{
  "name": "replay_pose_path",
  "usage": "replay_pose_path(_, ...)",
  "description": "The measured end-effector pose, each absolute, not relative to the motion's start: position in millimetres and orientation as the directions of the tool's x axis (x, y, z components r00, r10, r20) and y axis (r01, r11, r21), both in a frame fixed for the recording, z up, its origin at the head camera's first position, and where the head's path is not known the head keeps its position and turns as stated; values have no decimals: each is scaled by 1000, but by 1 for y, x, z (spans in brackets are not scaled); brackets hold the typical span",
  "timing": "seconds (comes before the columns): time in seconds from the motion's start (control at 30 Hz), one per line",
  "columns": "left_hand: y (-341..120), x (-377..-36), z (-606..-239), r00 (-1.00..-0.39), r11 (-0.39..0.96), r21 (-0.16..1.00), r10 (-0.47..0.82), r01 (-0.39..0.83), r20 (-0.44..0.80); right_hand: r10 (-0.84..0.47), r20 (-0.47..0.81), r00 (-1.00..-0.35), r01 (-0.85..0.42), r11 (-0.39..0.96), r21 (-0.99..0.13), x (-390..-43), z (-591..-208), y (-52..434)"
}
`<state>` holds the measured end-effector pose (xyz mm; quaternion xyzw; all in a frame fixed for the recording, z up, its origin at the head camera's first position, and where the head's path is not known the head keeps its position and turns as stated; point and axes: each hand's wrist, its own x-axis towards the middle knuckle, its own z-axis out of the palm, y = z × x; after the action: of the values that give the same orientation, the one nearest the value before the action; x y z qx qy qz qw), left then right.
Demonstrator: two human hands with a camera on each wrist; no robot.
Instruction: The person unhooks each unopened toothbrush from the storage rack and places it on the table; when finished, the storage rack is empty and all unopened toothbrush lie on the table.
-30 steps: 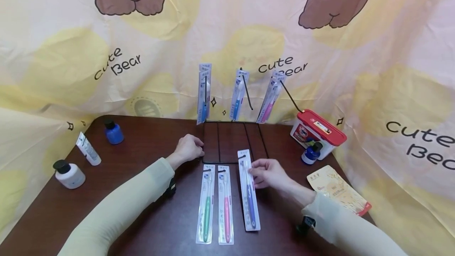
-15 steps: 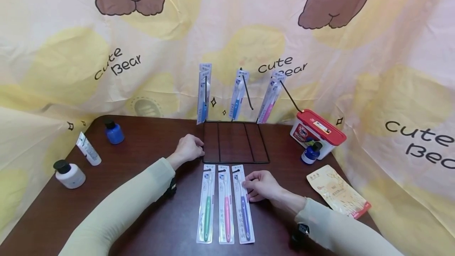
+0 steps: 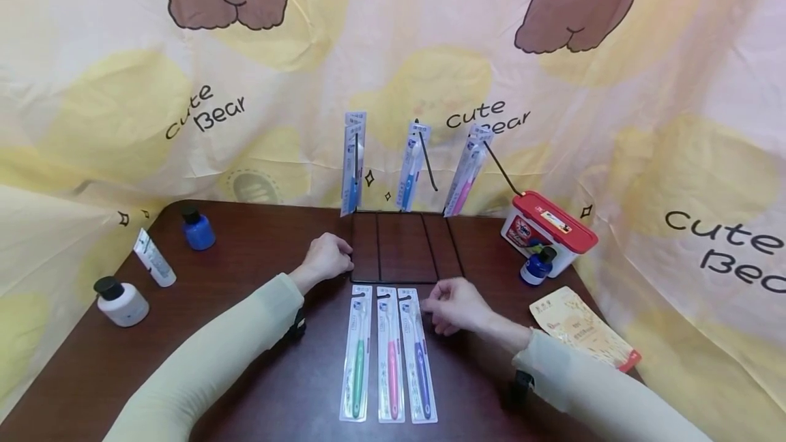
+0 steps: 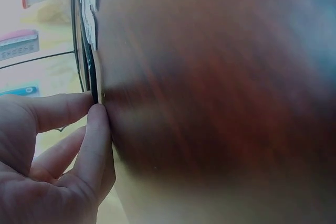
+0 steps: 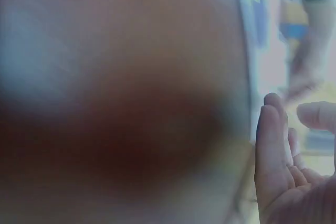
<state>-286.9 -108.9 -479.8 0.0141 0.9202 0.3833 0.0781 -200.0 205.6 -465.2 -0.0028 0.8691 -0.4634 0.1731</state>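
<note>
Three packaged toothbrushes lie side by side on the table: a green one (image 3: pixel 357 353), a pink one (image 3: pixel 391 353) and a purple-blue one (image 3: pixel 419 360). My right hand (image 3: pixel 457 307) hovers just right of the purple-blue pack's upper part. In the right wrist view its thumb (image 5: pixel 316 116) stands apart from the fingers, nothing between them. My left hand (image 3: pixel 324 256) pinches the front left corner of a black wire rack (image 3: pixel 405 282) between thumb and fingers, as the left wrist view shows. More packaged toothbrushes hang on the rack's hooks, a blue one (image 3: pixel 409 169) in the middle.
A red-lidded white box (image 3: pixel 549 227), a small dark blue bottle (image 3: pixel 537 266) and a beige pouch (image 3: pixel 583 326) sit to the right. On the left stand a blue bottle (image 3: pixel 198 230), a white tube (image 3: pixel 155 261) and a white bottle (image 3: pixel 123 303). A printed curtain backs the table.
The purple-blue toothbrush pack was lowered and moved left beside the pink one. My right hand then let go of it and drew slightly right. My left hand stays on the rack.
</note>
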Motion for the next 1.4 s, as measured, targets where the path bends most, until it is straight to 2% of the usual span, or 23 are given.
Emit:
replay_pose_path(0.23, -110, -288, -482, -986, 704, 709, 82, -46, -145, -146, -27, -989, -43, 459, -887, -259, -413, 204)
replay_pose_path(0.37, -109, -287, -482, -986, 700, 713, 84, -44, -143, -89, 140, -986, -165, 449, -878, -294, -388, 196)
replay_pose_path(0.43, -109, -287, -482, -987, 700, 714, 87, -35, -133, -68, 180, -981, -191, 443, -876, -311, -378, 191)
replay_pose_path(0.57, -109, -288, -483, -988, 698, 716, 91, -24, -122, -59, 186, -981, -193, 413, -890, -337, -365, 178)
replay_pose_path(0.77, -109, -288, -482, -990, 701, 713, 92, -15, -111, -104, 174, -979, -200, 355, -913, -355, -361, 156)
replay_pose_path(0.9, -111, -289, -483, -990, 705, 709, 93, -12, -109, -85, 187, -979, -205, 321, -925, -359, -362, 142)
replay_pose_path(1.1, -108, -288, -481, -989, 709, 705, 92, -16, -115, 22, 284, -959, -260, 336, -905, -357, -356, 130)
replay_pose_path(1.4, -111, -291, -485, -990, 707, 707, 104, 6, -96, 63, 317, -946, -285, 300, -910, -352, -352, 138)
